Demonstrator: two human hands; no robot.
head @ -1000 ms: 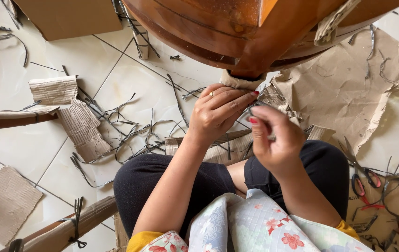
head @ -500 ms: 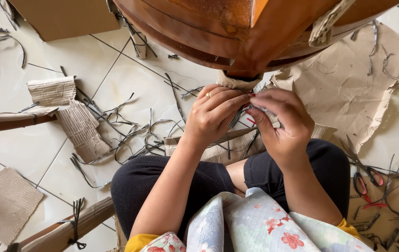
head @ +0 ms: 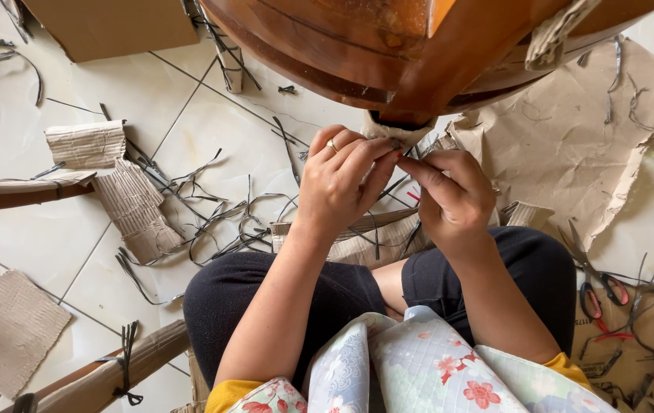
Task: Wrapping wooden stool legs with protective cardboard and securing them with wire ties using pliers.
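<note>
While both hands (head: 399, 180) pinch its wrapping | chair leg (head: 449, 57) slants upward-right (foot toward hands)

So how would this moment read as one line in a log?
left hand: fingertips on wrapped furniture leg | right hand: pinching beside it | floor: cut ties, cardboard scraps | pliers: lying right

White tiled floor (head: 51, 237) (daylit), cardboard scraps (head: 6, 329), cut ties (head: 220, 222).
</note>
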